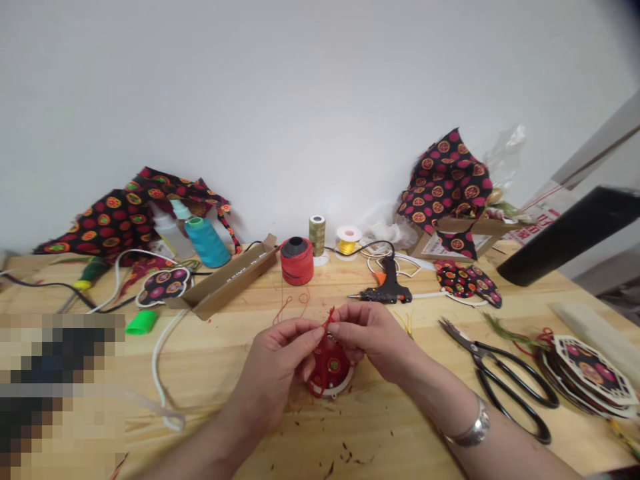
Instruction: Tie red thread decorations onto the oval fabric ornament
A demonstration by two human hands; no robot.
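Over the pale wooden table [225,340], near centre, the left hand [277,363] and right hand [375,337] are held at the far edge of a round red patterned-fabric ornament [333,364], fingers pinched closed on thin red cord [331,316], apparently so it is steadied

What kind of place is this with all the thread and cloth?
Probably a small craft workshop: a hot glue gun, a cone of red thread and black-handled scissors lie about on the wooden table.
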